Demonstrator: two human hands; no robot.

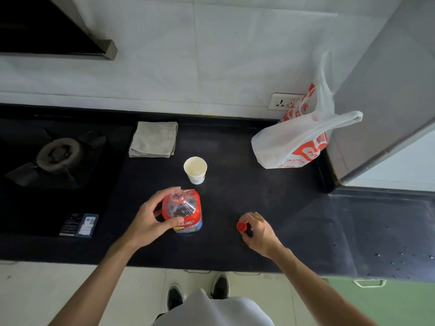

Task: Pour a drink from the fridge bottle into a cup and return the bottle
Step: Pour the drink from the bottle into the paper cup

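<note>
**Bottle open on the desk, cap in the other hand**

One bottle [182, 211] stands upright on the black desk [235, 184], near its front edge. Its mouth is uncovered and it wears a red label; dark liquid shows through the clear shoulder, though how full it is I cannot tell. The left hand [150, 222] is wrapped around the bottle's side, thumb across the front and fingers curled round the far side, clamped on it.

The right hand [257, 231] sits well apart to the right, low over the desk, its fingers closed on a single red cap [241, 227]. Whether the cap touches the desk I cannot tell.

One white paper cup [195, 170] stands upright just beyond the bottle, apart from it. Its inside looks pale and no drink shows in it.

Further back lies one folded grey cloth [153, 140], close to the wall. At the right rear corner sits one white plastic bag [292, 143] with red print, its handles standing up against a grey cabinet side [386, 95]; its contents are hidden. A wall socket [282, 101] shows behind it. To the left, one gas burner [58, 152] sits in the hob, with a small dark card [78, 225] lying at its front corner.

Between cup, bag and right hand the desk is bare and dark. Drops of water speckle the lower surface at far right [388, 257].
</note>
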